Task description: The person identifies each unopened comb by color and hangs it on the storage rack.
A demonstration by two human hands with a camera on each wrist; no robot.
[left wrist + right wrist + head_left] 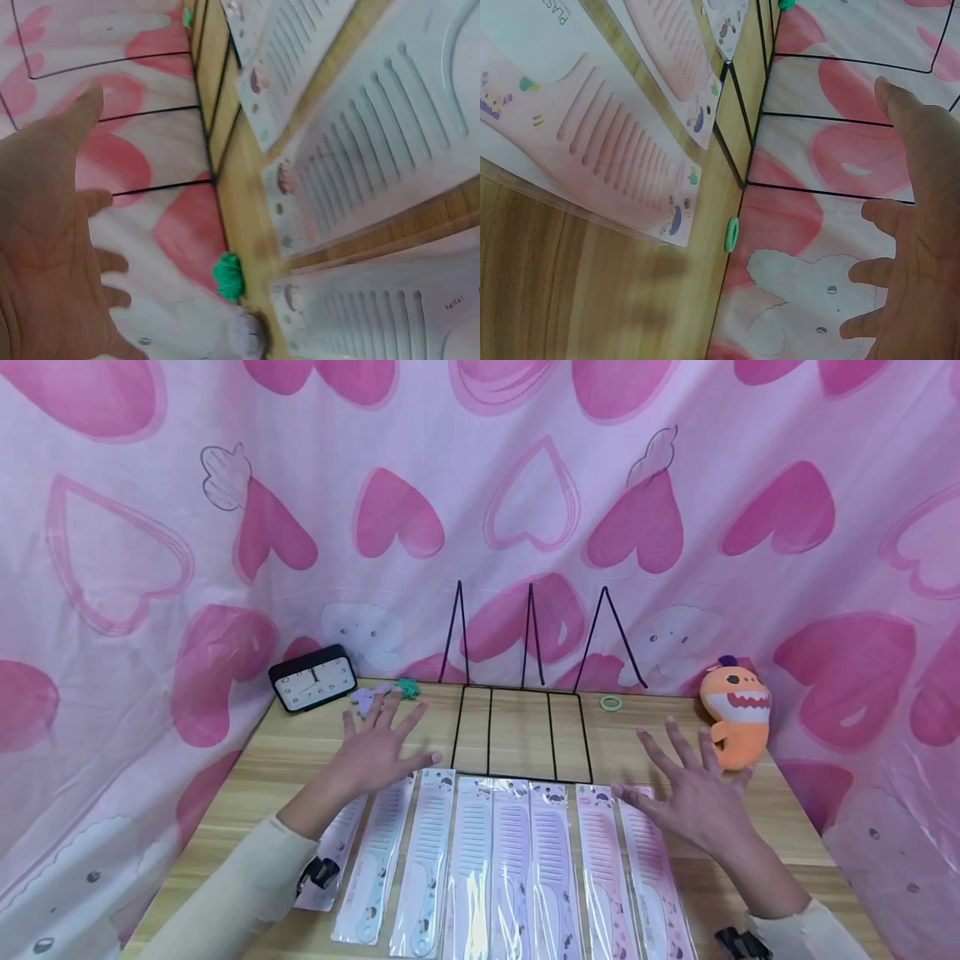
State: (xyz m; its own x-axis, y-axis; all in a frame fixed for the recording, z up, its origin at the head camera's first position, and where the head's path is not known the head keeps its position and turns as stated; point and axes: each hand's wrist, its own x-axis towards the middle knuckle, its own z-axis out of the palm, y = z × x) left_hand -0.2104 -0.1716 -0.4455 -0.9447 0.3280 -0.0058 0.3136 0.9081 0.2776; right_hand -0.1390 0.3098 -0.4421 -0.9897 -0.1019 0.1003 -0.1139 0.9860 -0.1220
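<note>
Several packaged plastic combs lie side by side in a row along the front of the table. Pale blue combs (428, 868) are at the left, lilac combs (551, 860) around the middle, and pink combs (603, 868) at the right. My left hand (375, 753) hovers with spread fingers over the upper ends of the leftmost packs, holding nothing. Over the right end of the row, my right hand (701, 797) is likewise spread and holds nothing. Behind the row is a black wire rack (521, 777) with three upright peaks, its base flat on the tabletop.
A black-framed clock (313, 681) stands at the back left, near a small purple item (367, 700) and a green one (408, 688). Right of the rack lies a green ring (611, 702). An orange plush toy (742, 731) sits at the right, before a heart-patterned curtain (540, 443).
</note>
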